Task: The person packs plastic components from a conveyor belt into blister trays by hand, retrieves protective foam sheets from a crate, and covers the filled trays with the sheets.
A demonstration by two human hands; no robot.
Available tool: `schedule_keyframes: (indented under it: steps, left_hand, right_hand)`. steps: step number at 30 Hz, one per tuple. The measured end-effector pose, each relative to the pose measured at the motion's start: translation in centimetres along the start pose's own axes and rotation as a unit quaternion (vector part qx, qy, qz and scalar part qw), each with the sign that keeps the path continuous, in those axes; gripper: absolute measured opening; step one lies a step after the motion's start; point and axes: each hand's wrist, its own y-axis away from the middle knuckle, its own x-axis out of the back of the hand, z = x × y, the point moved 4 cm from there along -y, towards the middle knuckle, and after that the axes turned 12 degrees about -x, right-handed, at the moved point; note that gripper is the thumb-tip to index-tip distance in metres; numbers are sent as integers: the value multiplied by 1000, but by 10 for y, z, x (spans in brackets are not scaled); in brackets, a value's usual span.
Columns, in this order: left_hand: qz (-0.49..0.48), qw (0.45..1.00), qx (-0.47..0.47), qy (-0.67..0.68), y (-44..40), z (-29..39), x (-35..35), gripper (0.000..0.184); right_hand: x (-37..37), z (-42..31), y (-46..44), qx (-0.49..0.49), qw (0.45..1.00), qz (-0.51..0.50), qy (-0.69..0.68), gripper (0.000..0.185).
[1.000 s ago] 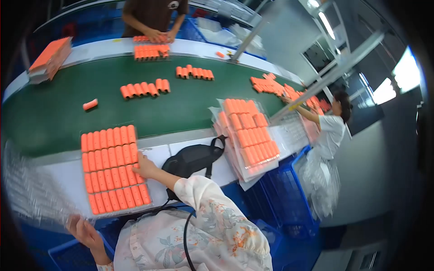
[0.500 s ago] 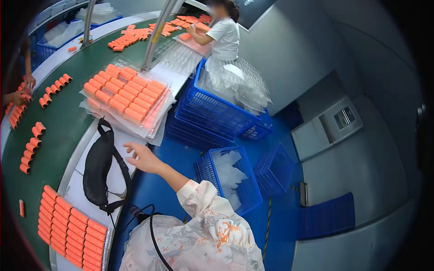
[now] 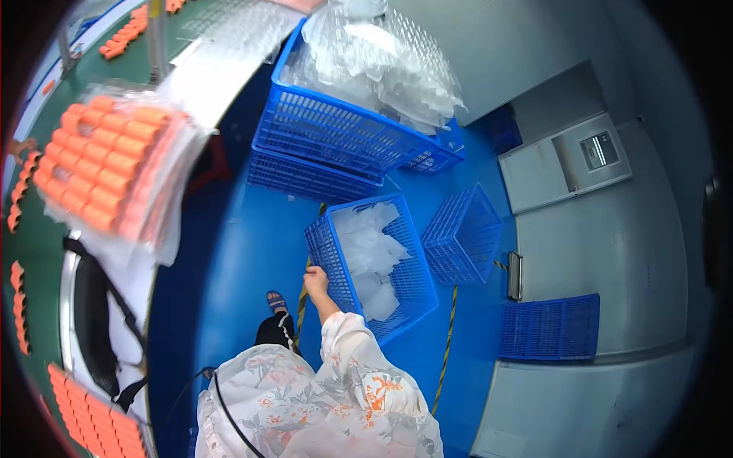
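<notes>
My right hand [image 3: 316, 284] is beside the left wall of a blue plastic basket [image 3: 330, 244] on the floor. Its fingers are loosely curled, and nothing shows in them. Whether the hand touches the basket cannot be made out. Crumpled translucent plastic sheets [image 3: 368, 248] lie inside this basket. My left hand is out of sight. On the bench at the left, orange cylindrical pieces [image 3: 99, 160] sit in rows on stacked clear trays. A black strapped pouch [image 3: 93, 320] lies on the white bench edge, and more orange pieces [image 3: 95, 416] stand in rows below it.
Stacked blue crates [image 3: 336, 122] stand ahead, the top one heaped with clear plastic trays [image 3: 374, 69]. Another blue basket [image 3: 462, 233] is at the right, and a blue crate [image 3: 550, 328] leans by the wall. Yellow-black tape [image 3: 445, 351] marks the blue floor [image 3: 252, 229].
My view has swung right and down, away from the bench. My right hand has left the space near the black pouch, dropped beside the basket, and its spread fingers have curled.
</notes>
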Motion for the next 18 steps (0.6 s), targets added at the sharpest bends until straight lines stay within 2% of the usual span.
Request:
schedule_keyframes:
  steps: [3,5,6,9,12,14,15,16,18]
  left_hand:
    - [-221,963,-132,77,10,182,8,48]
    - [-262,941,-171,127,3,285,7,44]
    - [-252,941,-161,160,-4,316,2,44]
    - [-100,939,-99,313,-42,337,-38,38]
    - [0,927,-48,373,-81,321,-37,37]
    - [46,918,-64,389,-94,297,-36,44]
    - [6,907,-63,417,-100,208,-67,45]
    - [57,949,-69,303,-104,285,-22,43]
    - [18,987,14,158,-119,299,5,43]
  right_hand:
    - [21,63,-100,-47,996,52,46,25]
    - [32,88,-138,-87,990,86,74,26]
    - [34,94,-152,-104,986,97,84,27]
    - [16,108,-216,-92,989,82,87,34]
    - [6,77,-277,-70,990,75,100,45]
    - [-6,68,-319,-79,989,56,110,55]
    - [-10,66,-338,-82,991,64,87,62]
    - [-14,64,-361,-85,992,73,62,68]
    - [-21,61,-399,-69,991,107,46,81]
